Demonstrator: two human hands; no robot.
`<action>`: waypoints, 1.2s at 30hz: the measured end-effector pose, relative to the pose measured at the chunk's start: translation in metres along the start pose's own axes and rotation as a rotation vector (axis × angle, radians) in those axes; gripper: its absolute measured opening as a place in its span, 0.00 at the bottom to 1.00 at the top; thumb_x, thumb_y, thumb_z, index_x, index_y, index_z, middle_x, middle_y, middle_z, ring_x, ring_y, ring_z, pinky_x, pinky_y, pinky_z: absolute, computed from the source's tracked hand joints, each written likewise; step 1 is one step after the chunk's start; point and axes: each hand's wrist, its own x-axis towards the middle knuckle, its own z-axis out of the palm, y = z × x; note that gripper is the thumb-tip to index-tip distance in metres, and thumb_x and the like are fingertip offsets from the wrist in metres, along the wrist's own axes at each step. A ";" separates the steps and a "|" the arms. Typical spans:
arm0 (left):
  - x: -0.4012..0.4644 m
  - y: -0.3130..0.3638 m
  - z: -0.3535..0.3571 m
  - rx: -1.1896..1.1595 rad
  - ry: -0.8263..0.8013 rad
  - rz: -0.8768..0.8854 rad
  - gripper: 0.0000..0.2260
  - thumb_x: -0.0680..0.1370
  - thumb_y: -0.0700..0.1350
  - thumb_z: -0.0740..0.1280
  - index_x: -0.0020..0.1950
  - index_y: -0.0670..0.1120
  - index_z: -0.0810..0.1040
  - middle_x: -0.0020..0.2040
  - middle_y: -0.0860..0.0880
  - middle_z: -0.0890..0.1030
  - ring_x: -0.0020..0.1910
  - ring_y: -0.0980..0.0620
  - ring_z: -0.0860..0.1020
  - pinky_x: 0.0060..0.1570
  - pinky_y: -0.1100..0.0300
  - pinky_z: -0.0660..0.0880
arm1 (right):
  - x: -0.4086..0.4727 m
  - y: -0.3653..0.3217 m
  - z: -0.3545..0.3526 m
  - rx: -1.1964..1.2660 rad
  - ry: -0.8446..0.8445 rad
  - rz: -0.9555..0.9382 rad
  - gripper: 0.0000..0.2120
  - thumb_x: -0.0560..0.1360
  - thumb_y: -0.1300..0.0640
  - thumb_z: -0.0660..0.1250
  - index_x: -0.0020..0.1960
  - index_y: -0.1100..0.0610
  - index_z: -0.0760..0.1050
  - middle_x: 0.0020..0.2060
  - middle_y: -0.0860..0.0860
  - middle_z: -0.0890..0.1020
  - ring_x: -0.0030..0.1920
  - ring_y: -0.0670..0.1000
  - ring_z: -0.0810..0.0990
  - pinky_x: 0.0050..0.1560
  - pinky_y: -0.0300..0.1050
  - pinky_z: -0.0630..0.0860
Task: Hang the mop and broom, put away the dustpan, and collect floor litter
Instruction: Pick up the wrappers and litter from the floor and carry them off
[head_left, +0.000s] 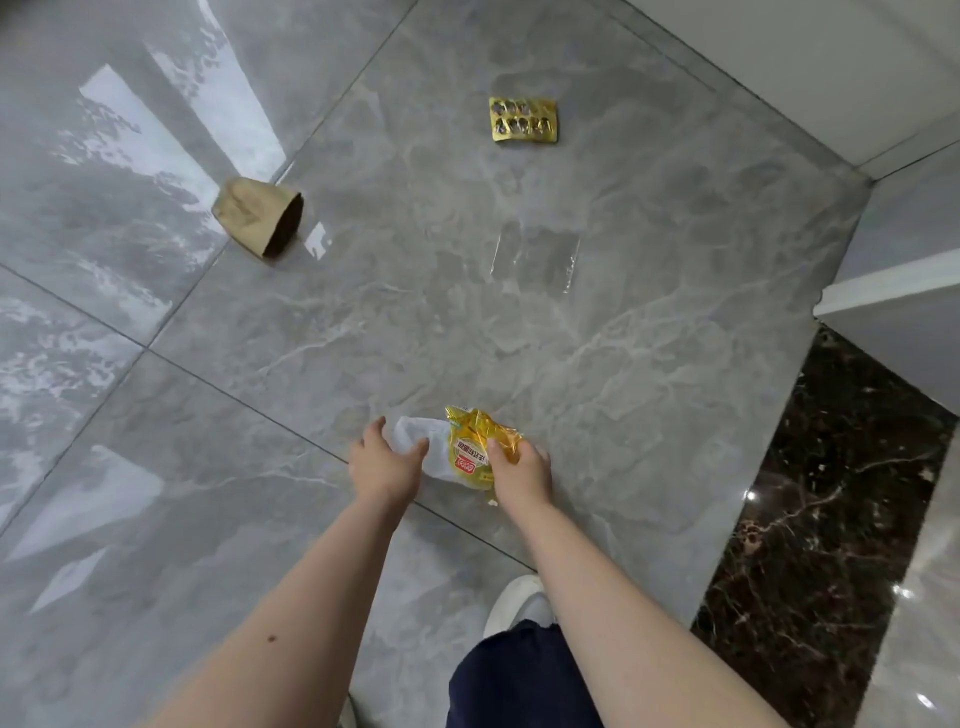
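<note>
Litter lies on the glossy grey tiled floor (218, 457). My right hand (521, 470) grips a crumpled yellow wrapper (475, 449) low over the tiles. Beside it my left hand (382, 465) has its fingers spread against a white crumpled bag or paper (415, 434) that sits under and behind the wrapper; whether it grips it I cannot tell. Farther off lie a squashed brown paper cup (258, 215) at the left, a gold blister tray (523, 120) at the top, and a clear plastic sheet (535, 254) in the middle. No mop, broom or dustpan shows.
A white wall and skirting (810, 78) run along the top right. A dark marble threshold strip (826, 519) borders the grey tiles at the right, next to a white door frame (893, 296). My white shoe (519, 605) and dark trouser leg stand below my right arm.
</note>
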 end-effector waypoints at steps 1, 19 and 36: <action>0.006 -0.002 0.005 -0.002 -0.008 -0.012 0.32 0.75 0.49 0.69 0.76 0.45 0.59 0.74 0.41 0.62 0.72 0.40 0.65 0.70 0.45 0.66 | 0.009 0.003 0.004 -0.001 -0.017 -0.002 0.21 0.79 0.47 0.60 0.63 0.62 0.73 0.66 0.57 0.69 0.64 0.57 0.73 0.63 0.44 0.71; -0.023 0.049 -0.001 -0.109 0.016 0.028 0.16 0.77 0.39 0.65 0.64 0.39 0.70 0.59 0.41 0.77 0.50 0.47 0.75 0.48 0.56 0.72 | -0.011 -0.031 -0.023 0.333 -0.020 0.043 0.16 0.79 0.52 0.60 0.60 0.61 0.74 0.57 0.58 0.80 0.56 0.56 0.80 0.59 0.53 0.79; -0.171 0.253 -0.062 -0.113 0.093 0.231 0.04 0.78 0.43 0.61 0.45 0.45 0.74 0.37 0.51 0.75 0.36 0.52 0.74 0.35 0.58 0.71 | -0.118 -0.152 -0.247 0.343 -0.003 -0.157 0.13 0.77 0.58 0.65 0.61 0.58 0.72 0.52 0.51 0.77 0.50 0.49 0.76 0.47 0.38 0.72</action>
